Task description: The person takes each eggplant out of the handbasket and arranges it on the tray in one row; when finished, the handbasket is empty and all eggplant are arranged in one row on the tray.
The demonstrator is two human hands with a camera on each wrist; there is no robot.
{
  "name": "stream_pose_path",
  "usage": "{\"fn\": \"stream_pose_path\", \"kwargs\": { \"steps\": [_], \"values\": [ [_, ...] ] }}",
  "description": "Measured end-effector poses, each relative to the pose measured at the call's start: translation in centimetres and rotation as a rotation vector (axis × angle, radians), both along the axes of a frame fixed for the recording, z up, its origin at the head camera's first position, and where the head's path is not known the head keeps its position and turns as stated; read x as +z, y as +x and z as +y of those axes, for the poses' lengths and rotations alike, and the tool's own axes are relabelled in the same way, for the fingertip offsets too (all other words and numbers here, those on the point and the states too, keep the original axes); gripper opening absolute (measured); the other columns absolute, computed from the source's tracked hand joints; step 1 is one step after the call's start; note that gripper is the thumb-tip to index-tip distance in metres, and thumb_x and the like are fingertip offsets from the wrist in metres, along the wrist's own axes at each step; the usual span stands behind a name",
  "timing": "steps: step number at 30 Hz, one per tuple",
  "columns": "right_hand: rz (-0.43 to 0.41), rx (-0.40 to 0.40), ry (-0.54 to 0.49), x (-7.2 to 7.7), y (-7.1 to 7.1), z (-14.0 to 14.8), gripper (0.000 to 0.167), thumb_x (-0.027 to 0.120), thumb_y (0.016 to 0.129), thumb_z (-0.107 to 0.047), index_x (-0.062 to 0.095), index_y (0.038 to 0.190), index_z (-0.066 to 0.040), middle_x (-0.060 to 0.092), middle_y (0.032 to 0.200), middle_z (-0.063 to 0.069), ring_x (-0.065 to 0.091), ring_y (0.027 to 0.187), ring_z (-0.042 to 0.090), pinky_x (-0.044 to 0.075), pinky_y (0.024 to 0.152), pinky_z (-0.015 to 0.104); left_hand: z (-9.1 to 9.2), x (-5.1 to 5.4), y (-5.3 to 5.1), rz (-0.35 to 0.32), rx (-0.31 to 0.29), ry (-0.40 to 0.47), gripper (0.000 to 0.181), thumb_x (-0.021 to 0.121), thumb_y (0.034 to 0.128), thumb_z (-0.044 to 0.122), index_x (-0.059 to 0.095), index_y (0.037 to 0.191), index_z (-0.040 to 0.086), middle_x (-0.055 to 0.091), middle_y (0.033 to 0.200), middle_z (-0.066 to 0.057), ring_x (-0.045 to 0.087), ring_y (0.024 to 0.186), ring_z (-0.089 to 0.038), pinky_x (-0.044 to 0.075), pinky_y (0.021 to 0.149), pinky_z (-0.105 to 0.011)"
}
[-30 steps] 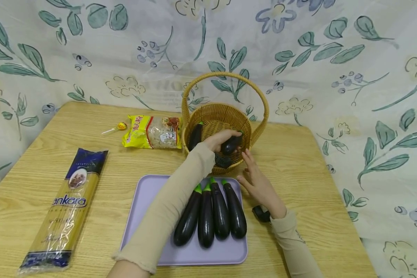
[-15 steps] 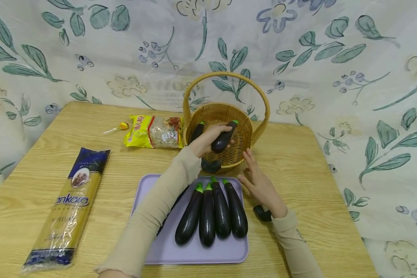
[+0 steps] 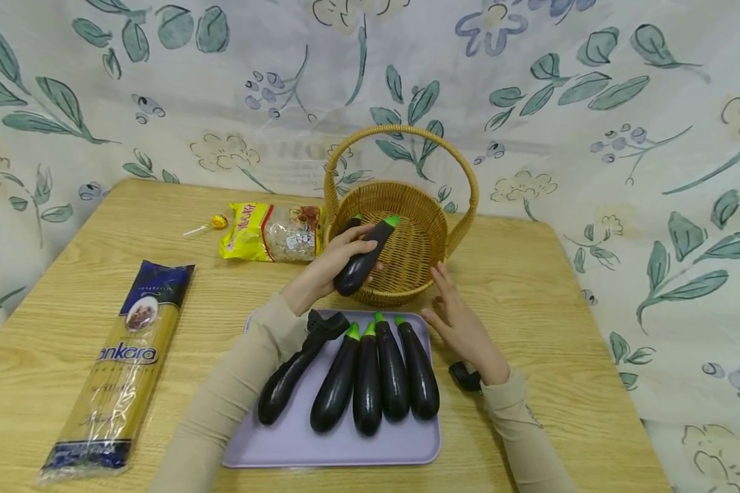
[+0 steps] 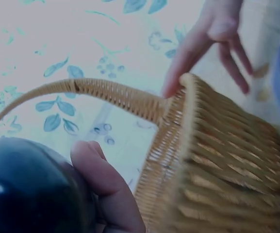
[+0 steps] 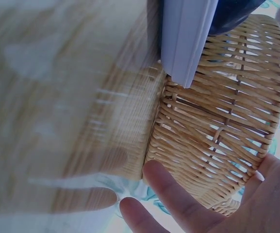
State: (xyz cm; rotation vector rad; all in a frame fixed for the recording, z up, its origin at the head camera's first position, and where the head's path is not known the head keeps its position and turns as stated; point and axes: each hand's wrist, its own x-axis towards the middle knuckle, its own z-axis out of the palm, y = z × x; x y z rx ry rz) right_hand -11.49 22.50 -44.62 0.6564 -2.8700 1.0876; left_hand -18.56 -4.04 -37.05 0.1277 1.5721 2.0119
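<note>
My left hand [image 3: 327,270] grips a dark eggplant [image 3: 364,261] with a green stem end, held over the near left rim of the wicker basket [image 3: 407,246]. In the left wrist view that eggplant [image 4: 28,189] is large and close, with the thumb along its side. Another eggplant [image 3: 353,221] lies inside the basket at the left, mostly hidden by the hand. My right hand [image 3: 465,329] touches the basket's right rim with fingers extended. The right wrist view shows those fingers [image 5: 178,199] against the woven wall. Several eggplants [image 3: 366,383] lie side by side on the lilac tray [image 3: 327,457].
A yellow and clear food packet [image 3: 274,233] lies against the basket's left side, with a lollipop [image 3: 218,222] beyond it. At the left of the table [image 3: 567,411] is a spaghetti pack [image 3: 120,370]. Floral cloth [image 3: 530,103] hangs behind. The basket's tall handle [image 3: 401,129] arches overhead.
My left hand has drawn the eggplant from inside the basket toward the near left, over the rim. The tray's leftmost eggplant has come into sight. The right hand stays at the rim.
</note>
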Motion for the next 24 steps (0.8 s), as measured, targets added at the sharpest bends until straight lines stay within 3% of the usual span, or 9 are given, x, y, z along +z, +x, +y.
{"fn": "stream_pose_path", "kwargs": {
  "steps": [12,17,24],
  "values": [
    [-0.021,0.002,-0.02,-0.1,-0.1,0.2,0.074,0.052,0.1,-0.032,0.006,0.157,-0.016,-0.001,0.165,0.008,0.052,0.125,0.042,0.045,0.098,0.056,-6.0,-1.4,5.4,0.126,0.032,-0.158,0.06,0.046,0.1005,0.021,0.02,0.155,0.013,0.035,0.142,-0.027,0.065,0.082,-0.01,0.051,0.069,-0.02],
    [-0.008,0.011,-0.024,-0.1,-0.1,0.1,0.074,0.052,0.1,-0.03,0.008,0.157,-0.011,0.0,0.165,0.012,0.051,0.126,0.041,0.045,0.098,0.055,-8.1,-2.1,7.1,0.125,0.105,-0.219,0.059,0.046,0.0994,0.019,0.023,0.153,0.01,0.045,0.13,-0.029,0.065,0.082,-0.009,0.05,0.066,-0.019],
    [-0.005,0.009,-0.028,-0.2,-0.1,0.1,0.076,0.054,0.1,-0.027,0.006,0.157,-0.016,-0.001,0.165,0.01,0.049,0.128,0.041,0.044,0.101,0.054,-10.2,-3.1,8.9,0.108,0.133,-0.296,0.061,0.046,0.0999,0.021,0.021,0.154,0.008,0.043,0.136,-0.032,0.066,0.089,-0.006,0.05,0.072,-0.02]
  ]
}}
